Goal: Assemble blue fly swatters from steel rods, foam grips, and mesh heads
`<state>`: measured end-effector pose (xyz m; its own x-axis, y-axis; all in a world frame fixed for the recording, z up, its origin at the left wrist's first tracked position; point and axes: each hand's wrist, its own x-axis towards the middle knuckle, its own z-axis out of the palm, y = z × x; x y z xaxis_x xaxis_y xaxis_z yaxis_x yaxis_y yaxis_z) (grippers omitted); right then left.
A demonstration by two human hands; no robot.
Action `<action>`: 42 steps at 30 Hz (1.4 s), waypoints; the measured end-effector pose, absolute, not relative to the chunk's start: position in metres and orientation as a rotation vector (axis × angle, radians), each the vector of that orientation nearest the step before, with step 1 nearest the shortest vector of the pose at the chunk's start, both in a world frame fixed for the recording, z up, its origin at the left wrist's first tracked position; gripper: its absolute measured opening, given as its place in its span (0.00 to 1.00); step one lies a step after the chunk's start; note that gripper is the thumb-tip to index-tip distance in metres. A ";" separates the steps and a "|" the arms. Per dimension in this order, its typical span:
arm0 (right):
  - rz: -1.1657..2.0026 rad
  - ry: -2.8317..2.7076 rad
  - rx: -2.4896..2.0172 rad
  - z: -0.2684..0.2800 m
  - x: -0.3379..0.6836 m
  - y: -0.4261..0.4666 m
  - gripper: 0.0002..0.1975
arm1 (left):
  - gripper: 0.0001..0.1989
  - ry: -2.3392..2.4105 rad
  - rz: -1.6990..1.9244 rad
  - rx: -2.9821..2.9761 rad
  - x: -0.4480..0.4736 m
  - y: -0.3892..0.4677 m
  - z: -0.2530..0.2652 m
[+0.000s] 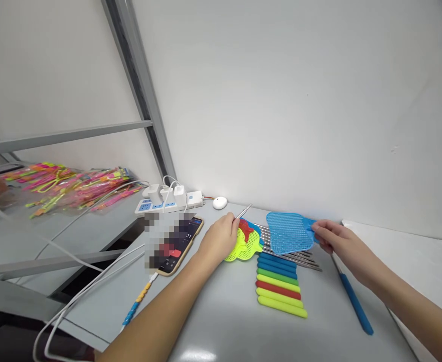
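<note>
My right hand (336, 241) pinches a blue fly swatter head (288, 234) by its narrow neck and holds it above the table. Below that hand, a thin metal rod with a blue handle (356, 304) slants toward me; whether the rod joins the swatter head is hidden. My left hand (221, 236) is closed around a thin metal rod (244, 210) whose tip points up and right. Beside it lies a pile of small yellow, red and blue swatter heads (249, 246). Several bare metal rods (299, 259) lie partly under the blue head. Nearer me, coloured handle sleeves (279, 289) are lined up in a row.
Left of my arm is a phone (181, 246) on a charging cable. A power strip (168, 205) with white plugs and a white rounded case (219, 202) stand by the wall. Bagged colourful items (81, 188) lie beyond the grey metal frame (141, 90). White cables cross the left side.
</note>
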<state>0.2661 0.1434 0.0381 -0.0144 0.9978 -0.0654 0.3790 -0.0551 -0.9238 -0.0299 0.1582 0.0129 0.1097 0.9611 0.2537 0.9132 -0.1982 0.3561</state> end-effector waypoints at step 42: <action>1.427 -0.820 -1.046 0.005 0.285 0.073 0.17 | 0.16 1.227 0.457 2.412 0.045 0.083 0.027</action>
